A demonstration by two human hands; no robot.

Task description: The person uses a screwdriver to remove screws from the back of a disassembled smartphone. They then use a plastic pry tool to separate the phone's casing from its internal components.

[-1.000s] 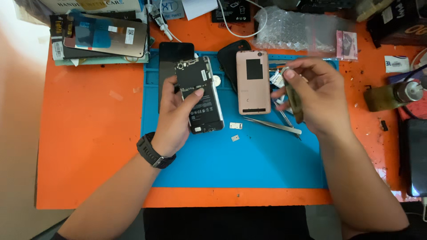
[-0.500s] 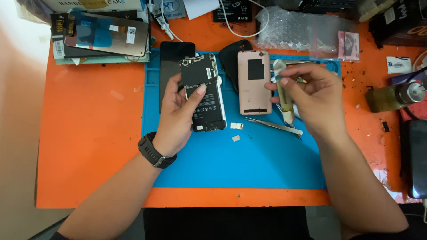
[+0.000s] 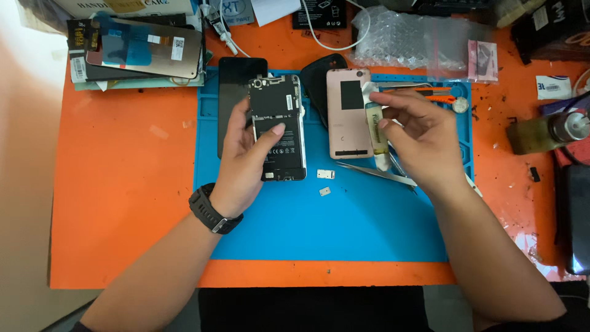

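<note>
- Your left hand is gripping the opened phone, fingers curled behind it and the thumb pressing across its bare back, holding it just above the blue mat.
- A black watch is sitting on that wrist.
- Just beyond the left hand's fingers, a black screen panel is lying flat, partly hidden by the phone.
- Your right hand is pinching a small glue tube, upright between thumb and fingertips, with a scrap of white tissue at its top.
- Just left of the right hand, a pink back cover is lying on the mat, between your two hands.
- Beneath the right hand, tweezers are resting on the mat, tip pointing toward the left hand.
- Two small metal trays are lying between the hands, nearer you.
- Beyond the right hand, a bubble-wrap bag is sitting on the orange desk.
</note>
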